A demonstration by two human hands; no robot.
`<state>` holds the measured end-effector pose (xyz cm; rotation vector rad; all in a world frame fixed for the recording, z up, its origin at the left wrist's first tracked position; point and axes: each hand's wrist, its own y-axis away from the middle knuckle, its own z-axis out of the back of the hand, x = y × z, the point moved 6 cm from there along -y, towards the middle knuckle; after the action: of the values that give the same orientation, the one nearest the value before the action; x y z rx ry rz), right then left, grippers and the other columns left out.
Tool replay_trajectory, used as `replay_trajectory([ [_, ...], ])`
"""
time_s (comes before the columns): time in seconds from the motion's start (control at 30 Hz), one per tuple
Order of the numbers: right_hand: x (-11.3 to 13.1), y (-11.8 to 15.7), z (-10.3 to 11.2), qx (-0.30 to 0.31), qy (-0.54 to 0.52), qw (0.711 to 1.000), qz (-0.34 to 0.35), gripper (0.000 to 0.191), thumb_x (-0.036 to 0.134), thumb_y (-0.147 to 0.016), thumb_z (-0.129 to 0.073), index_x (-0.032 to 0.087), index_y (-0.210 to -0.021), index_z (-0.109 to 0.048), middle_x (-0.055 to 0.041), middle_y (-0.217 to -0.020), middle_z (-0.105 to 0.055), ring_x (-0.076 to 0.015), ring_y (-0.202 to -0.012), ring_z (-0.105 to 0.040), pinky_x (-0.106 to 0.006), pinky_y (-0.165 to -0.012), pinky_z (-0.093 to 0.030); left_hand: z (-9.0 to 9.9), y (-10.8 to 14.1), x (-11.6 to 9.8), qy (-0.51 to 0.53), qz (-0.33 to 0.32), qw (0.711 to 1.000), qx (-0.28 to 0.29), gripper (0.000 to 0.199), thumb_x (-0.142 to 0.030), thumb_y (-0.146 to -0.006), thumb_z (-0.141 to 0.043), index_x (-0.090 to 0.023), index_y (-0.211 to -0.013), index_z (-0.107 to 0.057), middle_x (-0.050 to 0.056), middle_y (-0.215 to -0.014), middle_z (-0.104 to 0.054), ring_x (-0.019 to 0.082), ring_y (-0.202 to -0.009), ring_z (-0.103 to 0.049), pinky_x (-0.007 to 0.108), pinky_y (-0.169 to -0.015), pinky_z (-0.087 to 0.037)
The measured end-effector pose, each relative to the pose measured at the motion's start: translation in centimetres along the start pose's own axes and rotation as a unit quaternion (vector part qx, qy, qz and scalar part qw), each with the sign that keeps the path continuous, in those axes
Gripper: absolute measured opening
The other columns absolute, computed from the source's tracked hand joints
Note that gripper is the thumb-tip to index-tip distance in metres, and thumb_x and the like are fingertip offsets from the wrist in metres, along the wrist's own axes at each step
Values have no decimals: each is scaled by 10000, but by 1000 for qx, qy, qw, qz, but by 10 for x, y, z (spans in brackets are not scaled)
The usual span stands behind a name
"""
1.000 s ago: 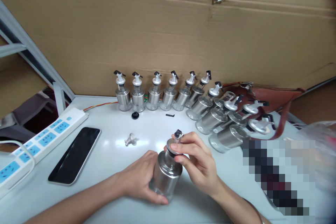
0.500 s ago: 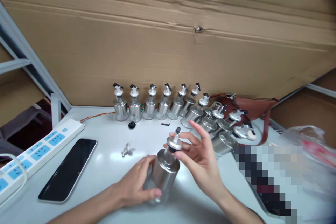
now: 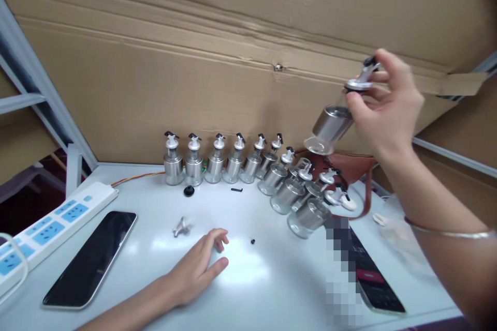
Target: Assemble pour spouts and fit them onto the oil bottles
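High on the right, my right hand (image 3: 388, 106) grips a glass and steel bottle (image 3: 332, 123) by its spout top, tilted and off the table. My left hand (image 3: 198, 269) rests near the table's middle with its fingers apart, holding nothing. Several similar bottles (image 3: 215, 165) stand in a curved row along the back and right. A metal spout piece (image 3: 181, 227) lies up and left of my left hand. A tiny black part (image 3: 252, 241) is to its right. Behind them lie a black stopper (image 3: 189, 191) and a black strip (image 3: 236, 190).
A white power strip (image 3: 58, 225) and a dark phone (image 3: 91, 258) lie at the left. Another phone (image 3: 378, 276), partly covered by blurred blocks, is at the right. Behind the right bottles sits a brown bag (image 3: 349, 165). Cardboard (image 3: 174, 77) walls off the back.
My right hand has lifted the bottle up and to the right. My left hand has let go of it. The tiny black part now shows on the table, and the view has shifted slightly.
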<state>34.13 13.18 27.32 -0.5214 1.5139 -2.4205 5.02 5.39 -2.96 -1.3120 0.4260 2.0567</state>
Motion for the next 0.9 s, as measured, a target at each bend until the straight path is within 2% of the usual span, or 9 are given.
replay_trajectory([
  [0.07,-26,-10,-12,11,12,998,-65,698,139,-797,-599,135,-1447,-342,-155,-1123,-643,-151,-838,-692,-258,-670,-548,1,0,-2,-5,2,1000,4,350,-359,-978,-369,-253,-1299,-283,104,-1218,-511,243,-1133,-497,475,-1032,-351],
  [0.2,-56,-12,-33,30,22,992,-124,845,148,-730,-687,126,-1480,-298,-149,-1045,-706,-169,-937,-673,-301,-858,-502,2,-1,-6,-6,3,1000,4,328,-346,-970,-375,-237,-1273,-310,105,-1204,-517,242,-1121,-503,469,-1024,-358],
  [0.33,-79,5,-50,49,38,975,-211,953,150,-695,-729,92,-1497,-217,-174,-1066,-715,-200,-943,-657,-344,-915,-456,2,-1,-7,-13,5,1000,5,327,-350,-967,-376,-222,-1264,-329,112,-1194,-521,249,-1116,-505,470,-1014,-368],
  [0.43,-87,22,-66,83,43,966,-240,947,149,-719,-721,63,-1501,-193,-179,-1073,-714,-214,-960,-654,-346,-925,-450,2,-1,-8,-17,4,1000,6,324,-347,-963,-386,-218,-1257,-343,114,-1188,-527,250,-1110,-509,461,-1009,-375],
  [0.53,-91,36,-82,140,53,956,-253,846,149,-768,-709,134,-1489,-266,-122,-1069,-710,-206,-963,-661,-332,-887,-490,3,-1,-10,-24,-1,1000,9,311,-334,-958,-393,-214,-1242,-360,111,-1183,-533,249,-1100,-511,451,-998,-384],
  [0.63,-96,43,-92,194,77,943,-259,448,268,-894,-627,175,-1314,-501,-88,-1147,-644,-207,-982,-644,-393,-859,-533,3,-2,-13,-33,-12,999,12,282,-337,-959,-389,-210,-1212,-382,107,-1171,-539,246,-1076,-516,442,-974,-403],
  [0.7,-100,46,-97,226,97,933,-263,304,321,-941,-562,166,-1203,-570,-84,-1193,-606,-206,-993,-632,-413,-842,-546,3,-2,-14,-39,-17,999,12,264,-347,-965,-381,-210,-1190,-396,102,-1158,-545,244,-1059,-522,438,-958,-413],
  [0.77,-104,50,-100,257,118,922,-266,291,315,-939,-567,159,-1185,-577,-80,-1166,-618,-199,-972,-637,-403,-828,-550,4,-3,-15,-45,-19,999,10,253,-352,-970,-377,-212,-1178,-406,97,-1146,-552,241,-1047,-526,432,-947,-421],
  [0.9,-108,59,-109,320,151,898,-260,368,231,-813,-726,127,-1145,-606,-39,-913,-689,-199,-900,-666,-360,-850,-536,5,-3,-16,-57,-22,998,3,232,-342,-971,-387,-217,-1162,-428,87,-1120,-569,234,-1032,-536,410,-932,-433],
])
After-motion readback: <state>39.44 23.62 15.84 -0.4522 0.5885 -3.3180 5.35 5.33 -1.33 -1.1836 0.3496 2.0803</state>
